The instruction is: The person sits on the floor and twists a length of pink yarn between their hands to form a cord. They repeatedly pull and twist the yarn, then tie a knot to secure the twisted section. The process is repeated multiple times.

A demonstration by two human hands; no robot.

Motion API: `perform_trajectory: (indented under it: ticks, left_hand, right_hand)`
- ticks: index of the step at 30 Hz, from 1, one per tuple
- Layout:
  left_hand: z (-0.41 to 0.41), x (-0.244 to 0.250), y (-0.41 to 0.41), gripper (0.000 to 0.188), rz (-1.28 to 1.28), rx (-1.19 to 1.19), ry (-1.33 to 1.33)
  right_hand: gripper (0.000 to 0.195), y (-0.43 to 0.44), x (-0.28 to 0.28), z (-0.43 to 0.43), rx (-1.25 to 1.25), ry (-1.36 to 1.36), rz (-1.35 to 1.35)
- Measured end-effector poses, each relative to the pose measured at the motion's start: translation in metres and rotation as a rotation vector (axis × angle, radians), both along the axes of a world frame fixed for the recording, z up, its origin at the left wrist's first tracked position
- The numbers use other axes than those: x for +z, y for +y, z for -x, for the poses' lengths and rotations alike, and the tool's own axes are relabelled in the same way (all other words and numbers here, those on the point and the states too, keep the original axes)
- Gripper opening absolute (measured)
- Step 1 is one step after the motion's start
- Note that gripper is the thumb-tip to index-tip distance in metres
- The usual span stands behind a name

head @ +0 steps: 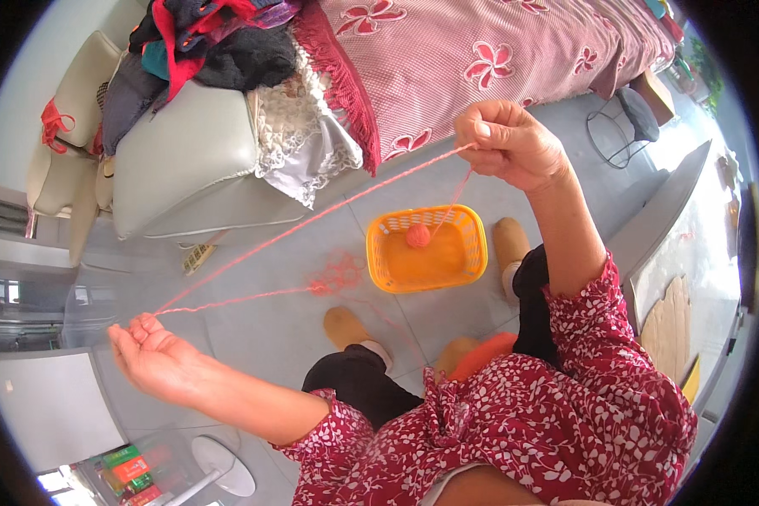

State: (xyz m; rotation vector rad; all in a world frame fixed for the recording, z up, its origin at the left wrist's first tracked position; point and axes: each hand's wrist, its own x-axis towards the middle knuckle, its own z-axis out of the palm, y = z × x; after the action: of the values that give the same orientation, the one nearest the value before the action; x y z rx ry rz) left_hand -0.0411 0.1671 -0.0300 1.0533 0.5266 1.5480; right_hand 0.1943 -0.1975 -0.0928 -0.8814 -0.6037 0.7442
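Coral-pink yarn (316, 221) stretches taut in a slanting line between my two hands. My left hand (158, 360), out at the lower left, pinches the yarn at its fingertips. From there a second strand runs right to a loose tangle of yarn (335, 275) that looks blurred above the floor. My right hand (512, 142), raised at the upper right, is closed around the other end of the taut span. Thin strands drop from it to a small yarn ball (418, 236) inside a yellow plastic basket (427, 269) on the floor.
Behind the basket stands a bed with a pink flowered cover (430, 69). A pale padded seat (183, 158) at the left carries piled clothes (240, 57). A power strip (198, 258) lies on the grey tile floor (259, 335). A round stool (635, 117) stands at far right.
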Motion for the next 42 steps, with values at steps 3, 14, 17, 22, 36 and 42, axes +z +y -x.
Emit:
perform_trajectory:
  ticks: [3, 14, 17, 22, 36, 42]
  left_hand:
    - [-0.001, -0.001, 0.000, 0.026, 0.011, 0.007, 0.122]
    - [-0.069, -0.007, -0.118, 0.054, -0.048, -0.760, 0.638]
    - [-0.084, -0.022, -0.148, 0.050, 0.017, -1.082, 0.628]
    - [-0.090, -0.030, -0.154, 0.023, -0.027, -1.208, 0.845]
    - [-0.001, -0.002, 0.007, 0.017, 0.224, -0.346, -0.202]
    - [0.006, -0.003, 0.007, 0.020, 0.127, -0.492, -0.243]
  right_hand:
    - [0.022, 0.003, -0.004, 0.000, 0.009, 0.013, -0.022]
    - [0.018, 0.048, -0.001, 0.026, -0.043, 0.022, 0.200]
    - [0.018, 0.063, -0.007, 0.031, -0.035, 0.027, 0.221]
    - [0.023, 0.074, -0.003, 0.037, -0.045, -0.037, 0.282]
    - [0.018, 0.022, 0.008, 0.013, 0.044, -0.084, 0.143]
    - [0.021, 0.018, 0.000, 0.005, 0.064, -0.035, -0.011]
